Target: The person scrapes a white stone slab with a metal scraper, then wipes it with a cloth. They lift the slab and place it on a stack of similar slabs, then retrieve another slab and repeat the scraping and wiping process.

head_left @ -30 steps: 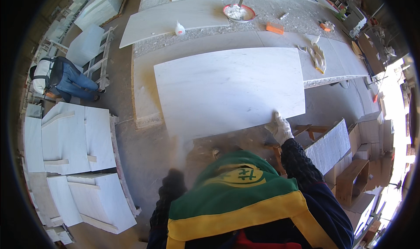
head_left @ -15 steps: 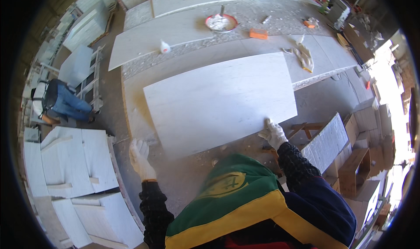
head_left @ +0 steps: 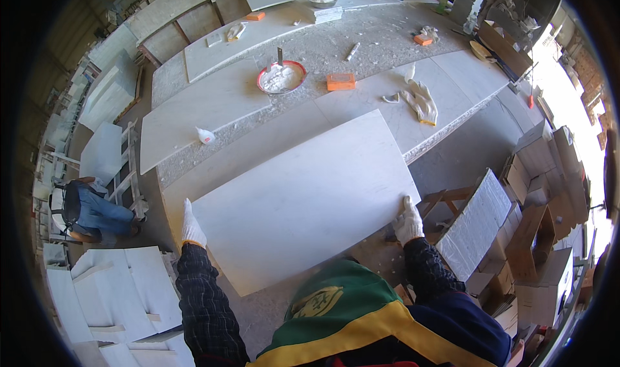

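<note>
A large rectangular white marble slab (head_left: 303, 199) lies tilted across the near edge of the workbench, its near corner reaching out toward my body. My left hand (head_left: 193, 225), in a white knit glove, holds the slab's left edge; its fingers point away from me along the side. Gripping the right near edge is my gloved right hand (head_left: 408, 222), with the fingers partly hidden under the stone. Beyond the slab, a loose work glove (head_left: 421, 102) and a small white bottle (head_left: 205, 135) rest on the bench.
A red-rimmed bowl of white paste (head_left: 282, 78) stands on the dusty bench (head_left: 310, 44) near an orange block (head_left: 340, 81). White slabs (head_left: 110, 293) are stacked at left; another person (head_left: 97, 209) bends beyond them. Cardboard boxes (head_left: 542, 276) and a leaning grey panel (head_left: 475, 215) stand at right.
My left hand has gone from open and apart to holding the slab's left edge. The slab has come nearer me and turned slightly, with my right hand still on it. The view has shifted.
</note>
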The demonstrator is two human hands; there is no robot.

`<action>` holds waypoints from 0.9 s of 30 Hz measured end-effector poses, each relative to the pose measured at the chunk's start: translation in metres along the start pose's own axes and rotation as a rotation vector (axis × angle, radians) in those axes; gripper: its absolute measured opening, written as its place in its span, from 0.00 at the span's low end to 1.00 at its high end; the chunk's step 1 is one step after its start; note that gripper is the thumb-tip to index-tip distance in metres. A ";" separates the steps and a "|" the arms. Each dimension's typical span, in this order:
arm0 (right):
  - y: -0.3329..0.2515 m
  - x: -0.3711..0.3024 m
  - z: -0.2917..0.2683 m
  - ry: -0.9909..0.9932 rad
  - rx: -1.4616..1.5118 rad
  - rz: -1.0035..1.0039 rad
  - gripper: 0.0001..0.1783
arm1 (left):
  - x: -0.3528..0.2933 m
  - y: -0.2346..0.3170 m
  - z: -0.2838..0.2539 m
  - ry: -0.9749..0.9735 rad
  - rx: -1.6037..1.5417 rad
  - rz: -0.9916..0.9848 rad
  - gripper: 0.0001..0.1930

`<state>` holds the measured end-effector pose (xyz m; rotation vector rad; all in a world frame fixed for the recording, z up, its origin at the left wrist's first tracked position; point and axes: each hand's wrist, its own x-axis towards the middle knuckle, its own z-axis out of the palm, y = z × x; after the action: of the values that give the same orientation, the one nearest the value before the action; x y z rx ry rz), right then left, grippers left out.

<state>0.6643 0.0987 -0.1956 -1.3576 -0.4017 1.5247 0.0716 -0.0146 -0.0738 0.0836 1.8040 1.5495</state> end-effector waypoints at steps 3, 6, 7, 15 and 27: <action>-0.043 0.028 -0.004 -0.186 0.368 0.250 0.20 | -0.023 -0.001 0.012 -0.053 -0.144 0.002 0.45; -0.051 0.037 0.002 -0.099 0.322 0.400 0.44 | -0.070 -0.029 0.012 0.043 -0.256 0.298 0.41; -0.047 0.035 0.001 -0.135 0.244 0.367 0.52 | -0.084 -0.036 0.005 0.237 -0.087 0.478 0.34; 0.018 0.022 -0.013 -0.021 -0.367 0.362 0.46 | -0.232 -0.104 -0.146 0.942 -0.324 0.097 0.38; 0.246 -0.218 0.165 -0.566 -0.487 1.009 0.38 | -0.531 -0.282 -0.464 1.817 -0.986 0.508 0.27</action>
<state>0.3762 -0.1284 -0.2178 -1.5760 -0.4805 2.8176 0.3077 -0.7362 -0.0667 -2.0221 1.6902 3.1319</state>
